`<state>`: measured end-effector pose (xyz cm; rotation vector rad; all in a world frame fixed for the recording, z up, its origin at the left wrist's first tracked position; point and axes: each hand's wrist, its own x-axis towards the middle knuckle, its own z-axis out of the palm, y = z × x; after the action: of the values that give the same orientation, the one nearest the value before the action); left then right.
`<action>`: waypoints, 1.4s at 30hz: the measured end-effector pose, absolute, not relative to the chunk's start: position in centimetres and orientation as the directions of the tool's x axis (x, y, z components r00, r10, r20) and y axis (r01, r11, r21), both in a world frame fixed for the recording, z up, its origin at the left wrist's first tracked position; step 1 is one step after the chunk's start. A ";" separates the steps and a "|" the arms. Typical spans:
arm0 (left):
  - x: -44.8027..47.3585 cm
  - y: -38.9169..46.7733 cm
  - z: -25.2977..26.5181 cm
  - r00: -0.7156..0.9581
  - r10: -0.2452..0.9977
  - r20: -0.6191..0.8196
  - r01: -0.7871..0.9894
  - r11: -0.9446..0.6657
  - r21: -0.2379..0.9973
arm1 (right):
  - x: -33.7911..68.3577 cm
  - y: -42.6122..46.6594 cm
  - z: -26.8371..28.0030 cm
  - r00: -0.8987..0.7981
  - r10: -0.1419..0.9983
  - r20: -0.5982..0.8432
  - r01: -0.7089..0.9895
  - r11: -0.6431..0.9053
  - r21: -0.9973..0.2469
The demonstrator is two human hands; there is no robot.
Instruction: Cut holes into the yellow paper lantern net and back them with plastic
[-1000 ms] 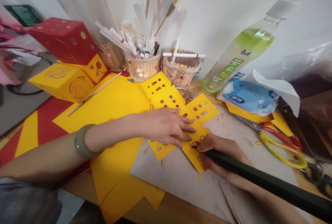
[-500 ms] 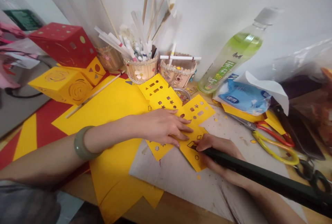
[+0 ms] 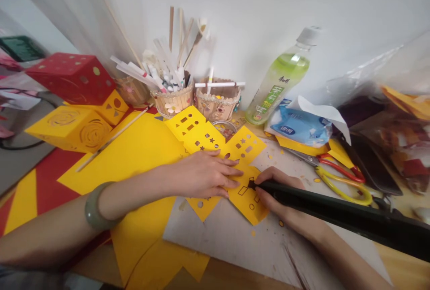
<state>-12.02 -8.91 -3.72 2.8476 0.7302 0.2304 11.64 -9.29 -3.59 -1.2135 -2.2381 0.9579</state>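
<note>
Where the yellow cut-out card [image 3: 245, 175] lies on the pale board [image 3: 235, 240], the left hand [image 3: 208, 174] rests across it, fingers parted; the right hand [image 3: 280, 193] pinches a black tool [image 3: 336, 211]. Bare board borders the near edge; decorated cups [image 3: 217, 105] crowd the far side, scissors [image 3: 320, 175] the right.

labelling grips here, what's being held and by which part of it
The right hand grips a black pen-like tool near its tip; the left hand lies on the yellow card.

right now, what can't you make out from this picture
In the head view:
Yellow card: middle covered by the left hand
Black tool: far end cut off by right edge
Right hand: partly hidden behind that tool
Plastic bag: contents blurred, cut off by right edge
</note>
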 end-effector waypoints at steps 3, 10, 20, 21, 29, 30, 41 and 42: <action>-12.0 -9.0 -3.7 0.867 0.486 0.110 0.457 -0.863 0.215 | 11.7 -9.3 -3.6 -0.544 0.838 0.034 0.541 0.381 -0.750; -12.0 -8.9 -3.7 0.863 0.486 0.136 0.448 -0.862 0.237 | 11.9 -9.2 -3.6 -0.570 0.822 0.020 0.531 0.387 -0.754; -12.0 -8.9 -3.6 0.864 0.490 0.114 0.455 -0.858 0.237 | 12.0 -9.1 -3.9 -0.578 0.816 -0.017 0.535 0.363 -0.763; -12.0 -8.9 -3.6 0.865 0.490 0.111 0.455 -0.857 0.241 | 11.9 -9.1 -3.8 -0.578 0.816 -0.020 0.531 0.357 -0.768; -11.9 -8.9 -3.7 0.849 0.521 0.087 0.484 -0.834 0.267 | 12.1 -9.2 -3.8 -0.560 0.828 -0.014 0.524 0.341 -0.780; -11.9 -8.9 -3.6 0.850 0.520 0.085 0.484 -0.834 0.264 | 12.1 -9.2 -3.8 -0.558 0.830 -0.012 0.529 0.345 -0.775; -11.8 -8.9 -3.5 0.854 0.515 0.076 0.485 -0.840 0.244 | 11.9 -9.3 -3.7 -0.579 0.815 -0.025 0.498 0.329 -0.802; -11.8 -8.9 -3.4 0.854 0.515 0.076 0.485 -0.840 0.244 | 11.9 -9.3 -3.7 -0.582 0.813 -0.026 0.493 0.328 -0.806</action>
<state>-11.82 -8.87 -3.43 2.8135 0.7679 0.2039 11.92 -9.32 -3.70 -1.1562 -2.2153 1.1403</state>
